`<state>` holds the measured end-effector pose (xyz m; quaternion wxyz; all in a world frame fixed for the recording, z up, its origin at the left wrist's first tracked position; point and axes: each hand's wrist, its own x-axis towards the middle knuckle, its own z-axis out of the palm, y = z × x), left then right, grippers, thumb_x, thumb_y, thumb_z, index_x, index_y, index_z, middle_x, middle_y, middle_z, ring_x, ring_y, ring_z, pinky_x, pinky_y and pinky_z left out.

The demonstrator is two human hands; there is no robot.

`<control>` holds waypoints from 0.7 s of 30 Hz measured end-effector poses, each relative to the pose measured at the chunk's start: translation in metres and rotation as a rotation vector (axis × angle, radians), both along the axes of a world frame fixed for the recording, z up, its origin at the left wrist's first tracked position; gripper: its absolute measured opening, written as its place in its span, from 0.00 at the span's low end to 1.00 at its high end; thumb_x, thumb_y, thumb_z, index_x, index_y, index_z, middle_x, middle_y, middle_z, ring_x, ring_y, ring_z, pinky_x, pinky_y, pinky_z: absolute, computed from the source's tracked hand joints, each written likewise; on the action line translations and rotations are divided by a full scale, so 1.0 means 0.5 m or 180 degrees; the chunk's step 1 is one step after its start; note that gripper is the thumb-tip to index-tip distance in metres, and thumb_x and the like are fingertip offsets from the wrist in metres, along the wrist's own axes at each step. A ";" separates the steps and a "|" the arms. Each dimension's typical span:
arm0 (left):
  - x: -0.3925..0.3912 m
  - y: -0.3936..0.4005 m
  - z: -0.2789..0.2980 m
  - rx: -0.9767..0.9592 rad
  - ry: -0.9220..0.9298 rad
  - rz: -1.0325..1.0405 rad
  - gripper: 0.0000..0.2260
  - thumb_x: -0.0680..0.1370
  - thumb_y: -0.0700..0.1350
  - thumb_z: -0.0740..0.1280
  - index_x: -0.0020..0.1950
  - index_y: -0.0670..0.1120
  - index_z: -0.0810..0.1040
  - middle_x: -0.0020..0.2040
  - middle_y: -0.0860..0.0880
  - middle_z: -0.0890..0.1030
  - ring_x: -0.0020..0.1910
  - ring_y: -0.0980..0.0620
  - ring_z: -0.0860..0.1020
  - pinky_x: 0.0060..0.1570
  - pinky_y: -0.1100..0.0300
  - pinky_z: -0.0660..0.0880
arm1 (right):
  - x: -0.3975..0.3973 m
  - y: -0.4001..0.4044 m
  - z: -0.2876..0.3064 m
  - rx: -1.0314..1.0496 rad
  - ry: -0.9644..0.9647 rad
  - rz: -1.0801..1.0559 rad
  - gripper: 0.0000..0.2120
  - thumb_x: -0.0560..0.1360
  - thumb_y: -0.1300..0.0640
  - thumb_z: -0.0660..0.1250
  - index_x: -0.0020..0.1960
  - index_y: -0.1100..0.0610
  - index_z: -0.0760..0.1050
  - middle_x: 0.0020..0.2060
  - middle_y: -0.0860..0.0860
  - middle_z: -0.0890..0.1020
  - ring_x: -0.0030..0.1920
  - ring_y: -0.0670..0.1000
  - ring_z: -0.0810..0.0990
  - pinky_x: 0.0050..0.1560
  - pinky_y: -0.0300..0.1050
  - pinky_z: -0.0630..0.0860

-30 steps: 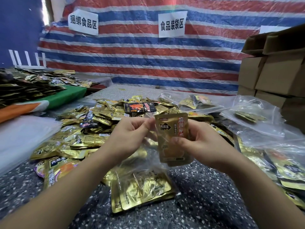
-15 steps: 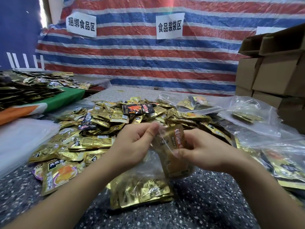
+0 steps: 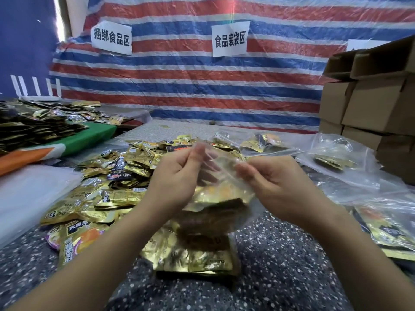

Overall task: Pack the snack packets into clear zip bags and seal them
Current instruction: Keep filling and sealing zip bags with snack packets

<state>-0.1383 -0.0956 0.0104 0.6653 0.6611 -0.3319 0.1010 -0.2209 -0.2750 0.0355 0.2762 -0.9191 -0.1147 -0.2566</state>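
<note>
We can read two white signs on the striped sheet: 捆绑食品区 (image 3: 111,38) and 食品装袋区 (image 3: 230,39). The writing on the gold snack packets (image 3: 116,196) is too blurry to read. Our left hand (image 3: 174,182) and right hand (image 3: 277,187) each pinch the top of the clear zip bag (image 3: 221,173), which hangs between them over the speckled table (image 3: 292,265). The packet we held a moment ago now sits inside the bag.

head cam | forward-down | close over hands (image 3: 224,182) | tarp wall (image 3: 202,86) behind
</note>
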 end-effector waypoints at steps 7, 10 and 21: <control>-0.011 -0.001 0.094 -0.0523 0.0252 -0.0290 0.19 0.83 0.52 0.57 0.43 0.41 0.79 0.36 0.45 0.85 0.30 0.48 0.83 0.32 0.56 0.79 | -0.011 -0.009 0.077 -0.0519 -0.1358 0.0246 0.04 0.74 0.60 0.75 0.41 0.59 0.82 0.33 0.47 0.80 0.35 0.46 0.75 0.36 0.34 0.71; -0.014 -0.008 0.110 -0.0623 0.0251 -0.0365 0.19 0.82 0.54 0.57 0.44 0.42 0.79 0.36 0.45 0.85 0.29 0.48 0.83 0.30 0.58 0.79 | -0.009 -0.004 0.092 -0.0222 -0.1549 0.0267 0.04 0.74 0.62 0.74 0.41 0.60 0.81 0.32 0.47 0.79 0.34 0.45 0.74 0.36 0.33 0.70; 0.034 -0.051 0.049 -0.0346 0.0396 -0.0249 0.14 0.83 0.47 0.59 0.45 0.41 0.80 0.34 0.49 0.84 0.29 0.51 0.81 0.32 0.58 0.78 | 0.040 0.004 0.093 -0.0710 -0.0562 -0.0577 0.19 0.76 0.42 0.65 0.63 0.48 0.70 0.49 0.43 0.74 0.45 0.45 0.75 0.48 0.47 0.76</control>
